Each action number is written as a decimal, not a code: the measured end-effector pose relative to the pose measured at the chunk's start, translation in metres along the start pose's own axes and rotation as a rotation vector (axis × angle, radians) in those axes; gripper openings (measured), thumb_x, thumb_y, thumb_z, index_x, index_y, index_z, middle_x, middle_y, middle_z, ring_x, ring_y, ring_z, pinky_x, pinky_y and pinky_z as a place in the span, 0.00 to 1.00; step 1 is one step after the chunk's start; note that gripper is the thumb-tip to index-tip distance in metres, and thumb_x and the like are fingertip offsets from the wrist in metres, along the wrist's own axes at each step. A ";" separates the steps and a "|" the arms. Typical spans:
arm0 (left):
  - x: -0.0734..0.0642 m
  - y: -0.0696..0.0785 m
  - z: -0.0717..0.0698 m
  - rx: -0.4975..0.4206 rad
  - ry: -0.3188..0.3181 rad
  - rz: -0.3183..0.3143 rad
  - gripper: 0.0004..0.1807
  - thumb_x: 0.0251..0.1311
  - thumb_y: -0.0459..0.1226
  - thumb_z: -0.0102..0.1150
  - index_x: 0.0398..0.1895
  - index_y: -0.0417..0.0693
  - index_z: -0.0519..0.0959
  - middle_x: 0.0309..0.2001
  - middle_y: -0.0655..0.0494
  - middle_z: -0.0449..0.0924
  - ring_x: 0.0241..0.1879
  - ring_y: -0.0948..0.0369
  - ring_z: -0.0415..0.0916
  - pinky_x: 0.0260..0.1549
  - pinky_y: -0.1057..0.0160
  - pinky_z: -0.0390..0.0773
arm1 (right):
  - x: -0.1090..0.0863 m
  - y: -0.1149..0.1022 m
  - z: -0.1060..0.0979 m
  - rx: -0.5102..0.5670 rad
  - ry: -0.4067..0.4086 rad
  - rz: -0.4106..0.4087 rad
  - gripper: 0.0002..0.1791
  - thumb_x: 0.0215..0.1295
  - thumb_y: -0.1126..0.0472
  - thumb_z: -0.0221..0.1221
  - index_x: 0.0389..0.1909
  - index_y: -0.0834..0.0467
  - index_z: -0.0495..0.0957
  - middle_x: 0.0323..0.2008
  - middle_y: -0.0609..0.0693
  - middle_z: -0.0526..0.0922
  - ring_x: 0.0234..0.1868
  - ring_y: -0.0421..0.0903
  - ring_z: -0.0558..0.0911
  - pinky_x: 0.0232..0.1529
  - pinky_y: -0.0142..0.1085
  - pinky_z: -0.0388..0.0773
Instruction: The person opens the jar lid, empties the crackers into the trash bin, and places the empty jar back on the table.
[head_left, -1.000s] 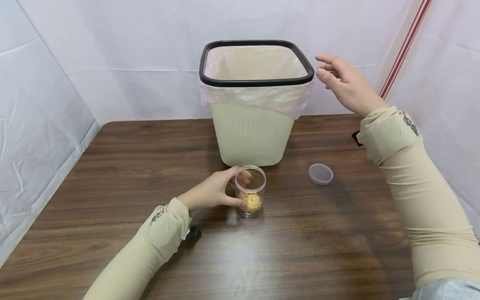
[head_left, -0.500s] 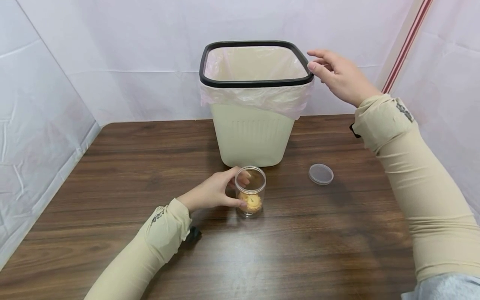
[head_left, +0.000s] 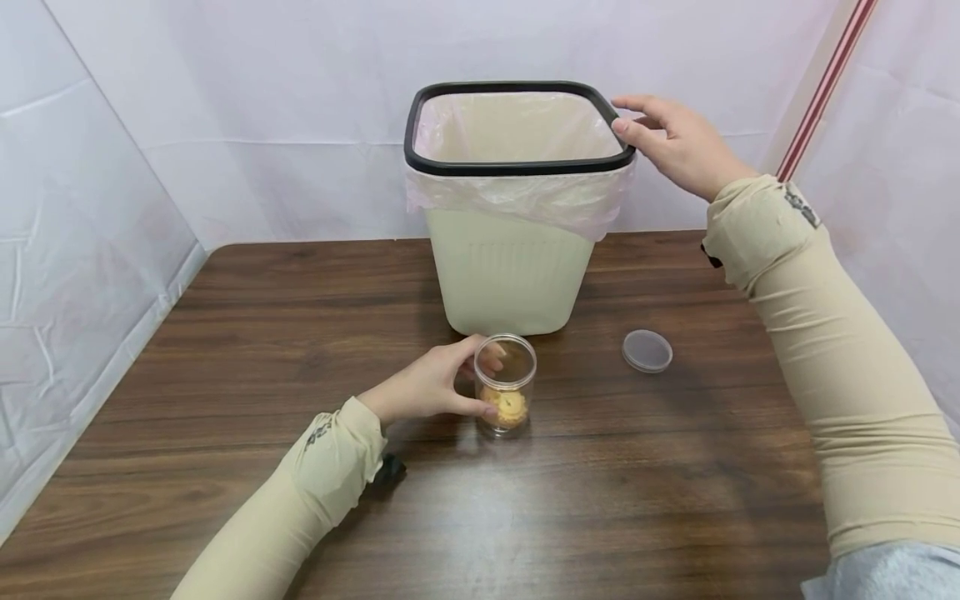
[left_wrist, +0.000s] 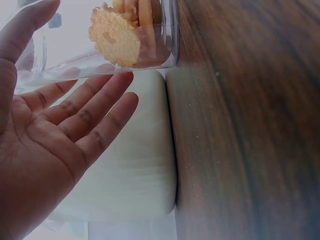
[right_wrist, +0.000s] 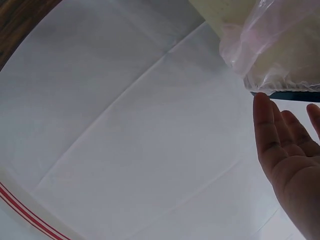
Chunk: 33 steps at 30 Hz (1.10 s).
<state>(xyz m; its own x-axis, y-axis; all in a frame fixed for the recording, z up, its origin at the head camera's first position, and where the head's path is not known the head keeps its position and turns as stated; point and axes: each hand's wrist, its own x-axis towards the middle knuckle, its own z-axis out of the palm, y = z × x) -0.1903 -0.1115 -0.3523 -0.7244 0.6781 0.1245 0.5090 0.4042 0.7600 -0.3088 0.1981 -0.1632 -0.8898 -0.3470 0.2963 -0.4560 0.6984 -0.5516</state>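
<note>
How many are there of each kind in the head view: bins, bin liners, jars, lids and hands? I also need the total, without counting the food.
Bins: 1, the pale bin
Bin liners: 1, the thin liner
Jars: 1, the clear jar
Lids: 1, the round lid
Hands: 2, the left hand and right hand
Total: 6

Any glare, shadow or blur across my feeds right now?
Head: glare on the table this side of the jar, soft shadow near the lid; left wrist: table grain blurred toward the right, the jar partly washed out; right wrist: dim overall, the right hand shaded against a greyish sheet.
</note>
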 end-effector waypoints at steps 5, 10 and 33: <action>-0.001 -0.001 -0.001 0.004 0.001 0.014 0.34 0.48 0.38 0.73 0.58 0.41 0.68 0.52 0.43 0.79 0.52 0.53 0.79 0.52 0.56 0.78 | 0.001 0.002 -0.001 -0.034 -0.039 -0.037 0.31 0.74 0.44 0.42 0.72 0.53 0.60 0.74 0.50 0.56 0.76 0.51 0.53 0.76 0.48 0.48; -0.002 -0.002 -0.001 0.002 0.002 0.009 0.35 0.48 0.37 0.74 0.58 0.40 0.68 0.52 0.43 0.79 0.53 0.52 0.78 0.52 0.56 0.78 | 0.003 0.002 -0.001 -0.033 -0.066 -0.033 0.31 0.74 0.43 0.41 0.72 0.52 0.59 0.75 0.49 0.55 0.77 0.50 0.51 0.76 0.46 0.46; -0.006 -0.005 0.000 -0.029 0.018 -0.006 0.38 0.46 0.40 0.74 0.63 0.48 0.68 0.59 0.50 0.78 0.60 0.58 0.73 0.59 0.54 0.71 | 0.004 -0.003 -0.004 -0.112 -0.104 -0.045 0.30 0.74 0.46 0.39 0.73 0.53 0.57 0.74 0.54 0.57 0.76 0.57 0.53 0.74 0.55 0.50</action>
<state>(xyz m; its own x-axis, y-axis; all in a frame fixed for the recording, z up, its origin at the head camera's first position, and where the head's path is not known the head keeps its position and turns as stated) -0.1889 -0.1180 -0.3571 -0.7354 0.6648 0.1313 0.4916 0.3901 0.7785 -0.3112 0.1966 -0.1572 -0.8681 -0.4382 0.2333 -0.4959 0.7444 -0.4471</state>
